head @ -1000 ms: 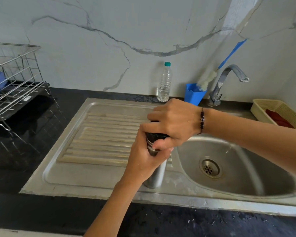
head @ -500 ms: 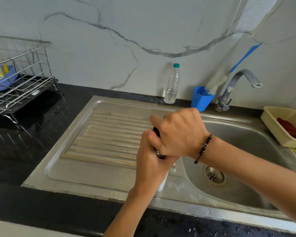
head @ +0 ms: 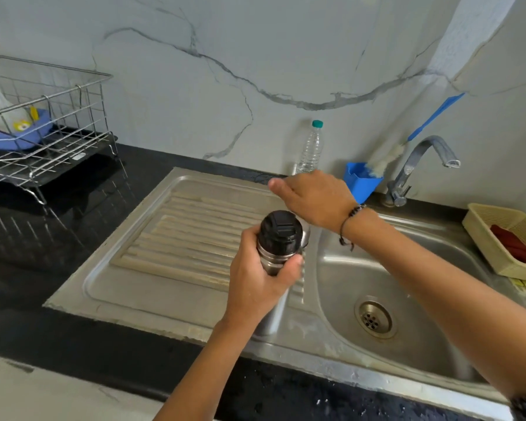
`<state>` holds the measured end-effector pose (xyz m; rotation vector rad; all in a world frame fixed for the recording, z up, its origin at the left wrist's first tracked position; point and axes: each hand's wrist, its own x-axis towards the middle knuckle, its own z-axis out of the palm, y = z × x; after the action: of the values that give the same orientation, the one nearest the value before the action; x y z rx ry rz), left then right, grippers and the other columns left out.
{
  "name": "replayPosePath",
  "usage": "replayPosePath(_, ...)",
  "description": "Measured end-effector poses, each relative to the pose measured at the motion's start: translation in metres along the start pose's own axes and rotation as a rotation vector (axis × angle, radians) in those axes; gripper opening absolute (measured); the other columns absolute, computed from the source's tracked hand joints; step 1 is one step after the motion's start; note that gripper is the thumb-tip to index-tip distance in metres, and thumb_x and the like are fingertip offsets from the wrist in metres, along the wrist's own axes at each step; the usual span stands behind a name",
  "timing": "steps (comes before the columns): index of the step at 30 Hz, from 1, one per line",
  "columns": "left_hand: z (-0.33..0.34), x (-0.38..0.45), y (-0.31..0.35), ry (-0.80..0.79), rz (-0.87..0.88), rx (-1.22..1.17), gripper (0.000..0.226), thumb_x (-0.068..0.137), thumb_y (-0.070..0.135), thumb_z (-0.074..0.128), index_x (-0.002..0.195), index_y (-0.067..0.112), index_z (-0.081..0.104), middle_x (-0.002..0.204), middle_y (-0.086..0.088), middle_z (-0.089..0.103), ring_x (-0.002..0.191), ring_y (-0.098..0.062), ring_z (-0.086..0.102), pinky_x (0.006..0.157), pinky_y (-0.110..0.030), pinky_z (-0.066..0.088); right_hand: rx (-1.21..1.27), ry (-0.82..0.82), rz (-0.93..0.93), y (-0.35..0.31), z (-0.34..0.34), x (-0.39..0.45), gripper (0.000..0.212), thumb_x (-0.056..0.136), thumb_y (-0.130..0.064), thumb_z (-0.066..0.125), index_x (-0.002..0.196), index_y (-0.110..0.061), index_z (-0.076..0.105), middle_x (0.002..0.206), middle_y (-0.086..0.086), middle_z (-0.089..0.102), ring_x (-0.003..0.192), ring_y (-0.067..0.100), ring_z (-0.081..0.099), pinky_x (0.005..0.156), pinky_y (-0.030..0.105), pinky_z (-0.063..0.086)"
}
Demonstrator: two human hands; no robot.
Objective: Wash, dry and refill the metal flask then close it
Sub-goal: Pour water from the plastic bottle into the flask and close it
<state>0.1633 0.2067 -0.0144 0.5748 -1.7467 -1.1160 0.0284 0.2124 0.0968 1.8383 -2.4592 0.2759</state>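
Bright even daylight, soft shadows — edges bowed

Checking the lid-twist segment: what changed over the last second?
The right hand let go of the black lid and moved up and away, fingers open. The left hand keeps its grip on the steel flask, lid on, above the steel sink.
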Motion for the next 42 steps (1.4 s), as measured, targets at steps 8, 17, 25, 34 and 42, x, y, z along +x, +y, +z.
replayPosePath(8,0.004,-0.002,0.005,0.052,-0.012,-0.027,0.043,0.063,0.045,0.062,0.1,0.034,0.043,0.085,0.012,0.061,0.075,0.004,0.062,0.063,-0.008,0.045,-0.17,-0.406,0.091,0.069,0.124,0.056,0.054,0.082,-0.038,0.057,0.131,-0.02,0.041,0.124,0.012,0.053,0.109,0.033,0.052,0.089,0.041,0.048)
replayPosePath(17,0.007,-0.003,0.006,0.08,-0.036,-0.048,0.044,0.062,0.041,0.062,0.101,0.033,0.043,0.085,0.012,0.06,0.075,0.006,0.062,0.062,-0.007,0.045,0.043,-0.325,0.019,0.081,0.127,0.056,0.038,0.085,-0.023,0.058,0.122,-0.021,0.051,0.113,0.005,0.061,0.101,0.025,0.055,0.076,0.027,0.04)
replayPosePath(25,0.007,-0.003,0.003,0.069,-0.026,-0.056,0.045,0.063,0.041,0.063,0.102,0.031,0.042,0.088,0.011,0.06,0.076,0.006,0.062,0.063,-0.007,0.046,0.643,-0.109,-0.17,0.038,-0.036,0.006,0.044,0.082,-0.008,0.065,0.119,-0.03,0.056,0.106,0.001,0.058,0.086,0.019,0.055,0.074,0.029,0.05)
replayPosePath(34,0.005,-0.003,-0.001,0.059,-0.026,-0.056,0.048,0.064,0.045,0.066,0.105,0.034,0.043,0.095,0.006,0.062,0.083,0.003,0.063,0.069,-0.009,0.047,0.284,-0.343,-0.558,-0.001,-0.058,-0.039,0.057,0.075,-0.005,0.068,0.122,-0.036,0.058,0.115,-0.002,0.057,0.095,0.008,0.053,0.083,0.024,0.046)
replayPosePath(42,0.001,-0.004,0.001,0.021,-0.046,-0.059,0.059,0.064,0.046,0.067,0.116,0.041,0.038,0.102,0.01,0.062,0.091,0.008,0.061,0.073,-0.006,0.044,0.036,-0.305,-0.572,-0.024,-0.06,-0.04,0.057,0.075,-0.007,0.063,0.124,-0.036,0.056,0.109,-0.006,0.058,0.1,0.007,0.047,0.079,0.017,0.038)
